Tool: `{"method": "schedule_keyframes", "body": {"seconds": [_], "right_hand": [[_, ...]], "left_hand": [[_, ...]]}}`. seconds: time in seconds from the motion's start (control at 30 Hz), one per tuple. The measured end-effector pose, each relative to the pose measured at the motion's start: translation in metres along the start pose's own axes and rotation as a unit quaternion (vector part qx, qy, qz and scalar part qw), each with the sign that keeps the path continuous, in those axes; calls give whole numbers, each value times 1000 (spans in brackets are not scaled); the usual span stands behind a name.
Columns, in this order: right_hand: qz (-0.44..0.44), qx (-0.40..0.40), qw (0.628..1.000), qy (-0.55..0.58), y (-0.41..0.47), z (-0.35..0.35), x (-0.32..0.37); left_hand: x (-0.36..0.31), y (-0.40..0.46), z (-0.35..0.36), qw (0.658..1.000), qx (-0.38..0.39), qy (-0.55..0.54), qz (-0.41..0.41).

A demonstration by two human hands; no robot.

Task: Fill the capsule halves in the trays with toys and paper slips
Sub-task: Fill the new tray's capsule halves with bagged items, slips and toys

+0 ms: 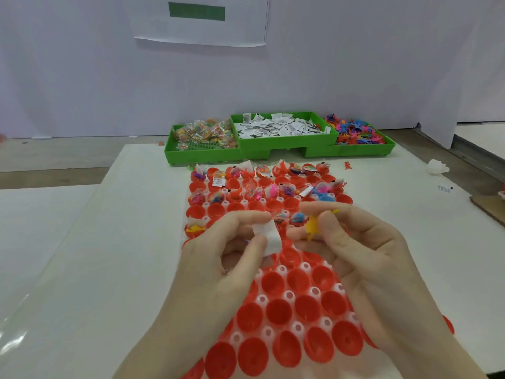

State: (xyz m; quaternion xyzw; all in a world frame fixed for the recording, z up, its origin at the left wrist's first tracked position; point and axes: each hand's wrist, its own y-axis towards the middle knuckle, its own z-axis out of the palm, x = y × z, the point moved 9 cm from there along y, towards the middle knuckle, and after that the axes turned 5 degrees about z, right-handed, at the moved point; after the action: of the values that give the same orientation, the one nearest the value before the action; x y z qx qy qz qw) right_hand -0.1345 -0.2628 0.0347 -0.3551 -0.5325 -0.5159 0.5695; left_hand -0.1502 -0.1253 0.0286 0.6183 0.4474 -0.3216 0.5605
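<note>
White paper slip (266, 239) and yellow toy (312, 227) pinched; print unreadable.

Packing workshop: white counter (382, 214), green bins (284, 144) of bulk toys and paper slips, plain partition wall (82, 77), posted notice (199, 20)

The left hand (218, 258) pinches a white paper slip (267, 239). The right hand (352, 250) holds a small yellow toy (313, 228). Both hands are above a clear tray (289, 295) full of red capsule halves (276, 309). The far halves have toys and slips inside. Three green bins (284, 143) sit at the back of the white table (131, 242).
</note>
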Motion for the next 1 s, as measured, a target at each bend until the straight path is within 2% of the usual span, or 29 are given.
{"method": "schedule_keyframes", "body": {"seconds": [0.3,0.37,0.5,0.57,0.67,0.73,0.8,0.87,0.93,1.0], "right_hand": [[-119,25,972,-200,17,31,31],[-106,29,966,-232,26,32,28],[-63,50,981,-174,36,30,18],[-66,43,980,-182,38,28,16],[-64,5,966,-250,45,20,5],[-37,6,950,-310,50,18,-11],[-12,21,936,-352,53,15,-27],[3,32,924,-380,54,11,-38],[16,40,916,-398,54,7,-47],[24,45,913,-404,54,5,-53]], "left_hand": [[-23,18,-15,994,46,65,76],[-24,20,-16,992,60,82,79],[-19,24,-13,989,92,90,73],[-15,26,-11,990,94,79,66],[2,29,-9,998,63,29,15],[18,29,-7,999,36,19,-32],[33,26,-5,996,20,73,-52],[40,21,-6,983,23,179,-41],[40,16,-7,954,40,297,-19],[42,11,-1,915,89,393,6]]}}
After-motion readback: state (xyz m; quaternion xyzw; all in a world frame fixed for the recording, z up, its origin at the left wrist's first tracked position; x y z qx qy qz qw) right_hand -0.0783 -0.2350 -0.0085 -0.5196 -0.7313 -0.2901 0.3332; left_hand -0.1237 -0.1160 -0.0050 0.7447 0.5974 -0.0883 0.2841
